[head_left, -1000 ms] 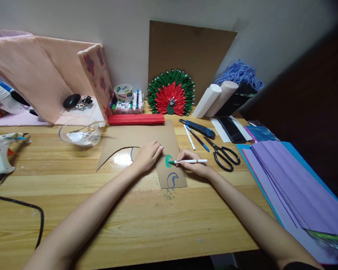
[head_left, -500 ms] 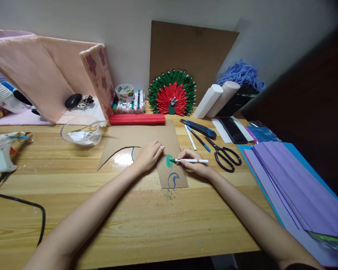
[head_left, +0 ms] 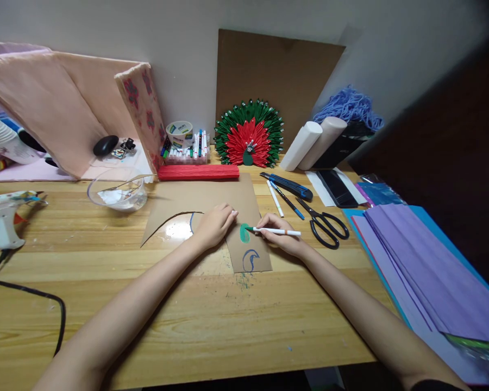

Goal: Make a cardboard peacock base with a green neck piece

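Observation:
A brown cardboard sheet (head_left: 206, 198) with a curved cut lies on the wooden desk (head_left: 212, 320). My left hand (head_left: 215, 224) rests on it with fingers curled, pressing it down. My right hand (head_left: 279, 234) pinches a white marker (head_left: 277, 232) lying nearly flat, its green tip touching a green filled shape (head_left: 244, 233) on the cardboard. Below that shape is a blue outline drawing (head_left: 250, 260).
Black scissors (head_left: 324, 222), a blue utility knife (head_left: 287, 185) and two pens lie right of the cardboard. Purple paper sheets (head_left: 427, 266) fill the right side. A glue gun (head_left: 2, 214) with its black cable, a glass bowl (head_left: 117, 190), a red roll (head_left: 198, 172), a marker box (head_left: 186, 147) and a red-green paper peacock (head_left: 248, 133) stand around.
The marker tip has shifted slightly over the green shape as my right hand colours. My left hand stays on the cardboard. The view moved a little.

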Available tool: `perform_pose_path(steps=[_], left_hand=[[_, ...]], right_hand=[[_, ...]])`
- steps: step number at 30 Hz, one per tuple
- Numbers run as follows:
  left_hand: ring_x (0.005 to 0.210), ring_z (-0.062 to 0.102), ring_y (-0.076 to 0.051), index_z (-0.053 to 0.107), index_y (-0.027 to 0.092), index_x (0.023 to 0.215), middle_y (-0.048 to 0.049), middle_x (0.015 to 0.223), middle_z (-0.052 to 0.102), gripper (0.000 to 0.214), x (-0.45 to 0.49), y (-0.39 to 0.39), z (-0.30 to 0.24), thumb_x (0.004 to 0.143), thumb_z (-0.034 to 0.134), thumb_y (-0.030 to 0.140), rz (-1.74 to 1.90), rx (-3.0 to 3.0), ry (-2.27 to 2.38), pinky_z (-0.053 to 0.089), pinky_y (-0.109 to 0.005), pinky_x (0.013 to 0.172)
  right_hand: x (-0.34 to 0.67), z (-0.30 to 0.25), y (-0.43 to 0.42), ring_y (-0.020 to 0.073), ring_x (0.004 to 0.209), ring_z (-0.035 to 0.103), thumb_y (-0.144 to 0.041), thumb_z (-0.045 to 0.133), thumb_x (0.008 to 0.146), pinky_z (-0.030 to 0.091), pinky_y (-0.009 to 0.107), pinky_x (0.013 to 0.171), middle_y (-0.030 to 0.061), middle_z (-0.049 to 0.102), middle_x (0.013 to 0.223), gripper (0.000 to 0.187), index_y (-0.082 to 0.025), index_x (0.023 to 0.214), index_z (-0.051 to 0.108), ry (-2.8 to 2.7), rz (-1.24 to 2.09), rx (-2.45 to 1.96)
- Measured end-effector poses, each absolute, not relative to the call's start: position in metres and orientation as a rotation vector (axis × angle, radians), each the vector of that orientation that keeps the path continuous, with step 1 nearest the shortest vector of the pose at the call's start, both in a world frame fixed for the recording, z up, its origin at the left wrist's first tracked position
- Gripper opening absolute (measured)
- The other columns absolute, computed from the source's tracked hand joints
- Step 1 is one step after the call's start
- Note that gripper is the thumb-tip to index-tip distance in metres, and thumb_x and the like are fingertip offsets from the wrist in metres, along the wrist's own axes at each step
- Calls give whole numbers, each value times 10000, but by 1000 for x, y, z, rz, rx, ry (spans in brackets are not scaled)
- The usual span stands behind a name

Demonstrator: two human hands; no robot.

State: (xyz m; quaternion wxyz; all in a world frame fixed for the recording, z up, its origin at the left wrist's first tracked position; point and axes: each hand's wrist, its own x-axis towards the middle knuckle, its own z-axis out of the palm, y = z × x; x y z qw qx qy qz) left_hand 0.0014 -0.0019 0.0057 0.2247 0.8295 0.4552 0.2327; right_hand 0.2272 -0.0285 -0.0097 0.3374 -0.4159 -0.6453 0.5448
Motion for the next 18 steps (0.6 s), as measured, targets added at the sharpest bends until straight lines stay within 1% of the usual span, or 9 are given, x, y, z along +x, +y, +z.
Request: perform_pose_path(steps=[4, 12, 18], left_hand=[[806, 521, -173, 533, 187, 791, -44, 837, 545, 370, 2, -2, 6, 949, 245, 358, 639, 2291, 1255, 398, -310, 752], [807, 522, -174, 534, 189, 797, -45, 839, 548, 364, 1, -2, 6, 947, 250, 360, 644, 2283, 1254, 399, -310, 750], [818, 526, -180, 536, 191, 799, -47, 847, 549, 366, 1, -2, 7, 947, 250, 365, 630, 2278, 1266, 401, -313, 753]], right_hand=[[227, -10, -28, 169, 770, 573, -373, 589, 802, 447, 291, 668, 38, 611, 828, 188, -195, 821, 533, -1690, 1423, -1070], [227, -7, -28, 162, 756, 569, -355, 584, 807, 432, 276, 655, 34, 609, 815, 168, -196, 819, 530, -1683, 1431, -1067], [228, -8, -27, 153, 702, 560, -348, 599, 787, 418, 266, 622, 17, 593, 765, 172, -197, 763, 520, -1691, 1454, -1058]])
